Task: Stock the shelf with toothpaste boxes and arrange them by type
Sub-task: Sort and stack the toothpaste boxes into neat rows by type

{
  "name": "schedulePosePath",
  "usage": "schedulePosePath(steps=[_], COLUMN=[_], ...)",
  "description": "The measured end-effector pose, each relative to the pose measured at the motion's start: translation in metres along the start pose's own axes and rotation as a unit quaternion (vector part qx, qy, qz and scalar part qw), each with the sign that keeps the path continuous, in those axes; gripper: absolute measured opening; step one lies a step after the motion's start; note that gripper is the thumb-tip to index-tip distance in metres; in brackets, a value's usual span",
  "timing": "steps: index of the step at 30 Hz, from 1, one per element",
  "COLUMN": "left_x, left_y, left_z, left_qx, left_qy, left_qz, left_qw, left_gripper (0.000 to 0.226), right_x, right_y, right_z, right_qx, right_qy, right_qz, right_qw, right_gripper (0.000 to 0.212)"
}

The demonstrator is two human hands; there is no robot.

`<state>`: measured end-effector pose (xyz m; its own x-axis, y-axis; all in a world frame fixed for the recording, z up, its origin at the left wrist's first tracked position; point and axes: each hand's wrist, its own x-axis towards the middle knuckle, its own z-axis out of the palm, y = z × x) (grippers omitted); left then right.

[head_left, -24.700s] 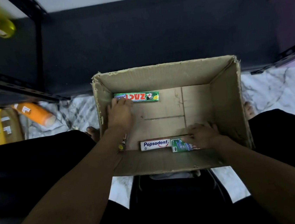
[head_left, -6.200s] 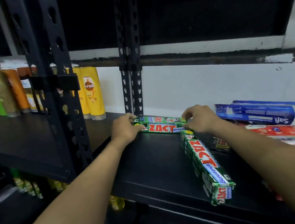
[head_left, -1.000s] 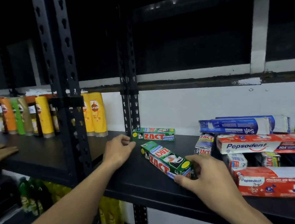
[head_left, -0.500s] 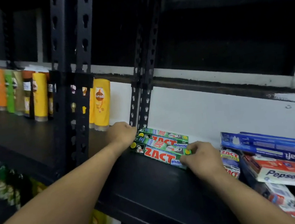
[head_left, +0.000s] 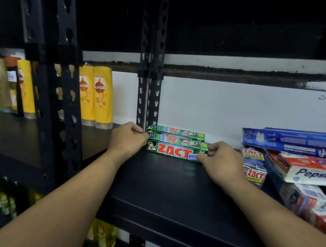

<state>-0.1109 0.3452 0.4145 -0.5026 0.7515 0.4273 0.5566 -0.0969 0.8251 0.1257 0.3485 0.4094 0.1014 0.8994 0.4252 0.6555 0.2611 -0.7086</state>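
**At the shelf's back-left corner: third Zact box joins the row**

A second ago the front Zact box [head_left: 176, 152] lay slantwise out on the open shelf [head_left: 165, 188]. Now it lies parallel to the wall [head_left: 217, 107], touching the second Zact box [head_left: 178, 140], which in turn sits against the back Zact box [head_left: 175, 131]. That makes three green boxes of one type side by side, so this group looks nearly settled and only needs squaring.

The right hand [head_left: 220, 162] pinches the right end of the front box with curled fingers. The left hand [head_left: 128, 140] has its fingers curled at the left ends of the row. Whether it grips a box or only butts against them, I cannot tell.

The row's left ends sit just beside the upright post [head_left: 151, 96], so there is no room to slide further left, and the wall stops any push backward. In front, bare shelf runs to the front edge. To the right, a short gap separates the row from the mixed pile: Zact Smokers boxes [head_left: 253, 166], a blue box [head_left: 294, 142] and a Pepsodent box [head_left: 318, 170]. These are stacked loosely and unsorted, so most of the arranging probably remains there. The front box sticks out further right than its neighbours.
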Motion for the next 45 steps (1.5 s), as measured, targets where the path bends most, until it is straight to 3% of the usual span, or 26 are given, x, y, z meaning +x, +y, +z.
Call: schedulePosePath(steps=[7, 13, 18, 45], left_x=[0.007, 0.008, 0.008, 0.016], left_y=[-0.005, -0.006, -0.006, -0.016], left_z=[0.003, 0.003, 0.004, 0.005], left_qx=[0.035, 0.027, 0.008, -0.008], left_qy=[0.024, 0.037, 0.038, 0.03], left_qz=[0.01, 0.001, -0.011, -0.011], left_qw=[0.999, 0.999, 0.999, 0.999], left_gripper=[0.007, 0.01, 0.015, 0.007], right_x=[0.002, 0.001, 0.002, 0.004], right_y=[-0.001, -0.005, -0.003, 0.002], right_z=[0.0, 0.0, 0.0, 0.0], right_qx=[-0.017, -0.036, 0.011, 0.016], right_qy=[-0.012, -0.023, -0.022, -0.043], right_qz=[-0.019, -0.022, -0.004, -0.03], right_qw=[1.0, 0.999, 1.0, 0.998], right_gripper=[0.021, 0.021, 0.025, 0.022])
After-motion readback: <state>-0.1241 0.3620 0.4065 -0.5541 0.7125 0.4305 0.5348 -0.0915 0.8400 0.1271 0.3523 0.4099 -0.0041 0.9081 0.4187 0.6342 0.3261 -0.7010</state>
